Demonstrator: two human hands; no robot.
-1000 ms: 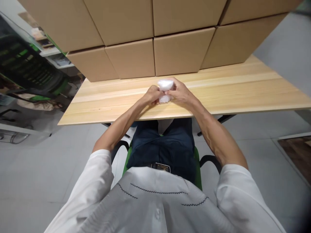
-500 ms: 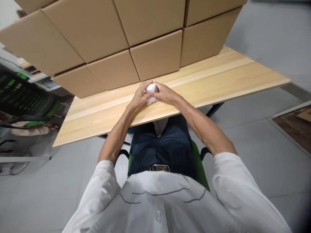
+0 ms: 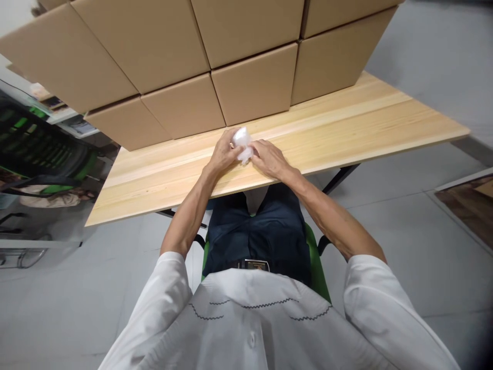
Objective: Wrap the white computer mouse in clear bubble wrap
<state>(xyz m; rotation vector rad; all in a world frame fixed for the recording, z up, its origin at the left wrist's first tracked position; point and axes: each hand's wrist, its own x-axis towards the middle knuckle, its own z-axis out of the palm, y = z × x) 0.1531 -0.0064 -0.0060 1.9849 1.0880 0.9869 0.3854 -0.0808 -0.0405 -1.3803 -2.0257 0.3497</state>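
A small white bundle (image 3: 242, 139), which looks wrapped in clear crinkled plastic, is held just over the wooden table (image 3: 346, 123). My left hand (image 3: 223, 150) is closed around its left side, thumb across the front. At the bundle's lower right, my right hand (image 3: 268, 157) pinches the loose plastic end between thumb and fingers. What lies inside the wrapping cannot be made out.
Cardboard boxes (image 3: 254, 85) stand stacked in rows along the table's far side, close beyond my hands. To the left is a black and green chair (image 3: 42, 149) by a white shelf. My legs are under the table's front edge.
My right hand has slid down and right from the bundle's side to its loose plastic end. More of the bundle shows now, while my left hand keeps its hold. The view has shifted slightly.
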